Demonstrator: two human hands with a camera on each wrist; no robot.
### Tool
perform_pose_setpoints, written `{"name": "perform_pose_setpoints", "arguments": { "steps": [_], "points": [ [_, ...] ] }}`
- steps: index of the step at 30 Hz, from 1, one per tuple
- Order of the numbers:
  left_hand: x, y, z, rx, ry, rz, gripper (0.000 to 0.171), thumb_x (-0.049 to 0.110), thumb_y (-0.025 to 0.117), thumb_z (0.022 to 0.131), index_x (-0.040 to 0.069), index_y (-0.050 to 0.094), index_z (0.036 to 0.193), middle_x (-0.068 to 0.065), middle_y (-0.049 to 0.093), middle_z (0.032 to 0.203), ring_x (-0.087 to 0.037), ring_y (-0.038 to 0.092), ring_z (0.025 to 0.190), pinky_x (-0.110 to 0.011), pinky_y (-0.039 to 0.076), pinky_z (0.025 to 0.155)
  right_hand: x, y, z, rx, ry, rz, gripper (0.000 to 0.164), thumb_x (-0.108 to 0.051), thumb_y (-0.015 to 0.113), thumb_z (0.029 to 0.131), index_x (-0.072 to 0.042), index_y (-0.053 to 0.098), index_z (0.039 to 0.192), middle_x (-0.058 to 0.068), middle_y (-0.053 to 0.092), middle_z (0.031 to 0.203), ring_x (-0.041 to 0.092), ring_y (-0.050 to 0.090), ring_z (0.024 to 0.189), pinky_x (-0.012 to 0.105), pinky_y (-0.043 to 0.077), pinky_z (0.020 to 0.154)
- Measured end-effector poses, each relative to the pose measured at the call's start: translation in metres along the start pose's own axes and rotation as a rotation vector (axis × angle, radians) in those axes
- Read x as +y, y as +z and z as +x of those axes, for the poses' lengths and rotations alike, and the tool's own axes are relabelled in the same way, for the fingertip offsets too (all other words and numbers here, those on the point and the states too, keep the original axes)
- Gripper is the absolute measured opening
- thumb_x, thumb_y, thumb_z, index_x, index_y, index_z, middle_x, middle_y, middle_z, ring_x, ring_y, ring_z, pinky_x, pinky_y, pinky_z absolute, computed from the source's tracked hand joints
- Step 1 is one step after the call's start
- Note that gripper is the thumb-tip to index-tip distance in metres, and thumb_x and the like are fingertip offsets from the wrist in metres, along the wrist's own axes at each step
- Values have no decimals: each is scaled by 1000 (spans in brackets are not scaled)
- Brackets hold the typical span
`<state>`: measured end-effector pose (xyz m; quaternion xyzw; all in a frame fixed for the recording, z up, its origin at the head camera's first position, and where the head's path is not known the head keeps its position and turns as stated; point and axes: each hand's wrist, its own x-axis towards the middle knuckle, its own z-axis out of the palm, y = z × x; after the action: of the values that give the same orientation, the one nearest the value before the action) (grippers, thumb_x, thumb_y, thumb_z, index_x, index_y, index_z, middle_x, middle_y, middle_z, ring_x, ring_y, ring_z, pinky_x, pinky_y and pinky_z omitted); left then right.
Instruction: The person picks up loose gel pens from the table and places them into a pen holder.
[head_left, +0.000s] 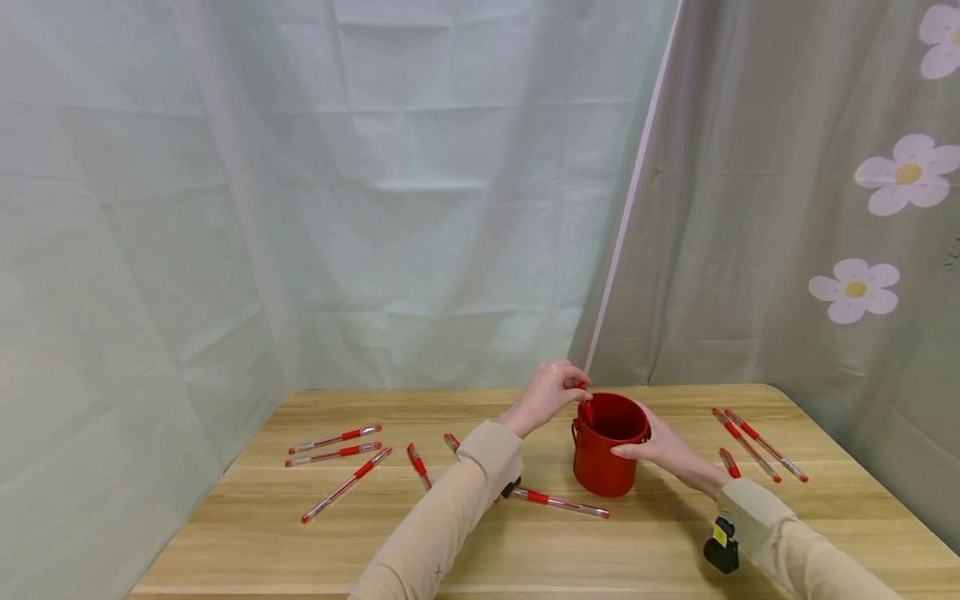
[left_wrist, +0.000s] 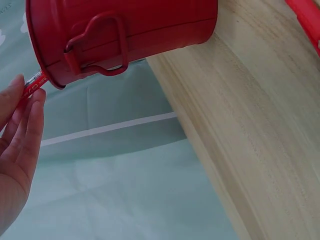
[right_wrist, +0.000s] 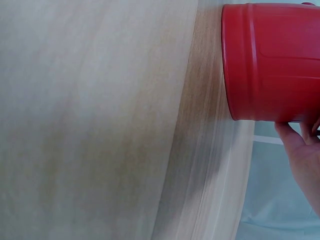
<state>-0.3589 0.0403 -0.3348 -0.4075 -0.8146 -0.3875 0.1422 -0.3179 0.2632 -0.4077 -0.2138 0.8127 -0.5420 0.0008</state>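
A red bucket (head_left: 604, 468) with side handles stands upright on the wooden table. My left hand (head_left: 549, 397) is at its left rim and pinches a red pen (head_left: 587, 409) between thumb and fingers. The pen points down into the bucket's mouth; its lower part is hidden inside. In the left wrist view, the pen's printed red end (left_wrist: 35, 85) shows between the fingertips, right at the rim. My right hand (head_left: 664, 446) holds the bucket by its right side, thumb on the near face and fingers behind. The right wrist view shows that hand (right_wrist: 304, 162) against the bucket wall (right_wrist: 285, 65).
Several red pens, one of them this pen (head_left: 348, 485), lie spread on the table's left. Another pen (head_left: 562, 502) lies before the bucket, partly behind the left sleeve. Two pens (head_left: 765, 444) lie at the right, and a pen (head_left: 729, 463) shows beside the right wrist. Curtains hang behind.
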Motion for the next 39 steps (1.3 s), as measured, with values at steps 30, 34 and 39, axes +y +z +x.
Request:
{"name": "perform_pose_setpoints", "arguments": {
  "steps": [30,34,39],
  "points": [
    [-5,6,-6,2,-97,-14,23,6,67,81,3,61,103,-2,62,89,-6,56,72,-15,45,65,-2,3,0,2,8,7,70,-18,69,79,-3,30,135,18,41,130,35,38,115,49,36,89],
    [-7,5,-6,9,-98,-20,24,8,67,82,3,61,104,-1,62,90,-6,57,73,-16,45,67,-4,4,1,10,2,6,71,-18,70,78,-3,30,135,18,41,129,35,38,114,49,36,89],
    [-9,4,-6,19,-84,-13,27,10,66,83,2,60,108,-4,64,92,-9,59,77,-18,46,69,-4,6,1,5,4,10,71,-18,70,78,-3,30,135,18,41,130,35,38,115,49,36,89]
  ]
}}
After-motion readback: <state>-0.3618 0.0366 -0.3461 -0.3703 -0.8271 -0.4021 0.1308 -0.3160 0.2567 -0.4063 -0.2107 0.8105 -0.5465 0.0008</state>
